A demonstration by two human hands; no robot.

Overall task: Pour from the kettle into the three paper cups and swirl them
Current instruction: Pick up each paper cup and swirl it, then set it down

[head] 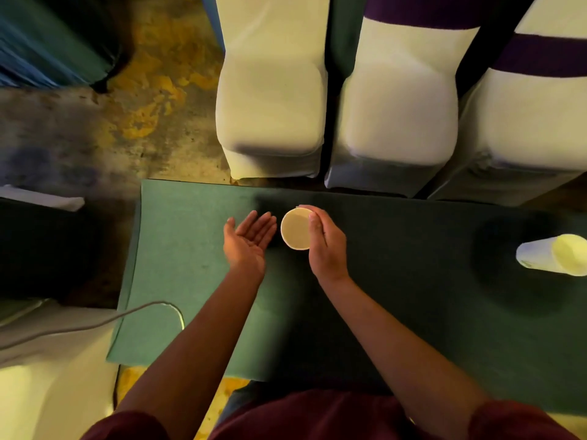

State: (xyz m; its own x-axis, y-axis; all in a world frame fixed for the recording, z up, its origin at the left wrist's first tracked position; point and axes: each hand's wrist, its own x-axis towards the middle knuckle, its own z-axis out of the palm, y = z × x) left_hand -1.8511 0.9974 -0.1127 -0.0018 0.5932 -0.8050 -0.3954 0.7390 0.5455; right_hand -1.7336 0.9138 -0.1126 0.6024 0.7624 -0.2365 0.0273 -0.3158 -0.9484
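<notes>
The right hand (325, 241) gripped a paper cup (297, 229) from its right side, thumb over the near rim and fingers curled round the far wall, the cup's mouth facing up at the camera. Whether the cup stood on the green surface (190, 249) or was lifted just off it could not be told. The left hand (249, 238) lay just left of the cup, palm up and fingers straight, holding nothing and not touching it. A second paper cup (554, 255) was well to the right of the held cup, near the edge of view, appearing tilted or on its side. No kettle and no third cup showed. Three covered chairs (273, 103) stood beyond the cup, past the far edge of the surface, and a cable (95, 323) ran well to the left of it.

This looked like the swirl, or a placing ahead of pouring; the contents could not be made out. To swirl well, the grip should stay low and light enough not to crush the wall, with small level circles so nothing climbs the rim.
</notes>
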